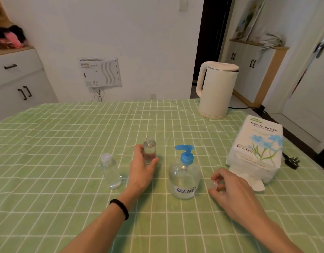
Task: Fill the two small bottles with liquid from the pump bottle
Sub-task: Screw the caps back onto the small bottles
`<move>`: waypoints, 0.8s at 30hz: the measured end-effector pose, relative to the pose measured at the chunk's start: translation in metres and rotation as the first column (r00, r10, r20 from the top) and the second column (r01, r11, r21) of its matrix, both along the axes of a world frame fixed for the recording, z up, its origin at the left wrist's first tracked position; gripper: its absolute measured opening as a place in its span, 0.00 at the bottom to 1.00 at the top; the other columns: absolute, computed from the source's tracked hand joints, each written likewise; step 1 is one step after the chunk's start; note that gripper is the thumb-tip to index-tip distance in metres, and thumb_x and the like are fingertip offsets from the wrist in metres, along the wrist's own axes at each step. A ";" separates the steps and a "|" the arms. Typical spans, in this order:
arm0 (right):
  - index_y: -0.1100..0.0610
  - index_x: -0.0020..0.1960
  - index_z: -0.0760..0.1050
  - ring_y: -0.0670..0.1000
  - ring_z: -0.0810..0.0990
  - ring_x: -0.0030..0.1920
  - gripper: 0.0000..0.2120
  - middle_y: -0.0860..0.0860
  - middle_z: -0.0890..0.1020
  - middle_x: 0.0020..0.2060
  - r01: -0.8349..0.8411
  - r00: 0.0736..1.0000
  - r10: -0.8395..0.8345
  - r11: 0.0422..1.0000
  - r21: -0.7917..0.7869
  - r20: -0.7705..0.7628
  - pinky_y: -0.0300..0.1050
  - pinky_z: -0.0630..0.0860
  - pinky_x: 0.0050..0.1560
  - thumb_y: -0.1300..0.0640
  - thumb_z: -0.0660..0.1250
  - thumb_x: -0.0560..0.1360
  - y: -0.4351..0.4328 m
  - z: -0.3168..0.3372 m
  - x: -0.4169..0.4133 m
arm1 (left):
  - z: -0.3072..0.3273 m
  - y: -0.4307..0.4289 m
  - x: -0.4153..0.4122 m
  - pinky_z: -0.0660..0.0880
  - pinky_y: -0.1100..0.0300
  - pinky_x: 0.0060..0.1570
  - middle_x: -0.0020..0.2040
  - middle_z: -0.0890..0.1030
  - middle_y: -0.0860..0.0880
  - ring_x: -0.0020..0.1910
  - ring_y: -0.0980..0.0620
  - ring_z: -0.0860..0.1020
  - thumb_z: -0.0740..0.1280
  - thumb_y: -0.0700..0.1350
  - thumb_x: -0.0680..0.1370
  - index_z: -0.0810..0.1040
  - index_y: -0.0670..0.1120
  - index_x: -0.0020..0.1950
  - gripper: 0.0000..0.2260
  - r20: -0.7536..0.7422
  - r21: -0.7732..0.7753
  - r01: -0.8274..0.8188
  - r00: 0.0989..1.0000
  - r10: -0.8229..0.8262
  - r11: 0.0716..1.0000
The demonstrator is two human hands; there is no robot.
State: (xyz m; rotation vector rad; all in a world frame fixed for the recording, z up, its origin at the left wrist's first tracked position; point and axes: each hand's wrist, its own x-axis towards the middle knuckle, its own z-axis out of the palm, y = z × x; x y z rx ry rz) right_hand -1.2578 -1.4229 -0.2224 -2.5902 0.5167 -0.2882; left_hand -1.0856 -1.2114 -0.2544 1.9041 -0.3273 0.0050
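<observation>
On the green checked tablecloth (48,143) stand three clear bottles – two small ones and one pump bottle. Furthest left is the capped small bottle (110,172), upright, its pale flip cap on, standing free with nothing touching it. Just right of it the left hand (143,170), a black band (121,207) on its wrist, wraps thumb and fingers around the open small bottle (149,150), which stands upright with its neck bare. Next comes the pump bottle (184,178), clear with a blue pump head, its spout turned toward the open small bottle; it stands between the two hands, touched by neither. To its right the right hand (228,187) rests low over the cloth, fingers curled and pinching a small clear cap (213,184) at the fingertips.

Nothing lies between the open small bottle and the pump bottle. Further back and right stands one white electric kettle (216,90), well apart from the bottles, and at the right edge one pack of tissue paper (258,148) with a sheet hanging out – beside it a black plug (292,161) lies on the cloth.
</observation>
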 end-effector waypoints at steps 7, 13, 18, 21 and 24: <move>0.43 0.44 0.75 0.35 0.79 0.49 0.11 0.39 0.81 0.45 -0.053 0.989 0.033 0.988 0.142 0.143 0.31 0.77 0.43 0.58 0.74 0.74 0.007 0.015 -0.016 | 0.007 0.022 -0.040 0.80 0.54 0.60 0.58 0.83 0.53 0.56 0.58 0.83 0.73 0.40 0.79 0.71 0.51 0.63 0.17 -0.029 -0.075 0.138 0.990 -0.141 0.988; 0.42 0.49 0.81 0.36 0.80 0.49 0.10 0.30 0.79 0.49 -0.171 0.970 0.134 0.969 0.177 0.203 0.28 0.75 0.41 0.55 0.76 0.73 0.029 0.041 -0.035 | 0.007 0.048 -0.082 0.78 0.59 0.58 0.55 0.86 0.55 0.56 0.53 0.84 0.75 0.41 0.74 0.75 0.49 0.60 0.17 0.003 -0.154 0.184 0.983 -0.186 0.971; 0.42 0.56 0.81 0.38 0.81 0.53 0.10 0.33 0.82 0.51 -0.317 0.933 0.252 0.914 0.252 0.256 0.32 0.78 0.45 0.51 0.73 0.76 0.057 0.055 -0.039 | 0.001 0.063 -0.107 0.80 0.55 0.59 0.53 0.88 0.51 0.54 0.51 0.86 0.80 0.41 0.71 0.77 0.49 0.60 0.21 0.044 -0.134 0.216 0.976 -0.212 0.967; 0.42 0.51 0.80 0.37 0.83 0.52 0.08 0.34 0.83 0.50 -0.347 0.929 0.259 0.859 0.376 0.265 0.33 0.80 0.48 0.52 0.74 0.75 0.070 0.060 -0.039 | 0.002 0.065 -0.120 0.78 0.63 0.57 0.55 0.87 0.55 0.54 0.55 0.85 0.81 0.44 0.71 0.78 0.62 0.59 0.23 0.098 -0.089 0.246 0.967 -0.237 0.965; 0.43 0.50 0.81 0.39 0.83 0.52 0.07 0.36 0.84 0.49 -0.375 0.918 0.286 0.854 0.360 0.275 0.33 0.80 0.47 0.54 0.75 0.75 0.076 0.063 -0.039 | 0.004 0.066 -0.131 0.76 0.70 0.55 0.56 0.85 0.60 0.55 0.59 0.83 0.77 0.52 0.71 0.76 0.66 0.59 0.20 0.117 -0.051 0.272 0.957 -0.264 0.961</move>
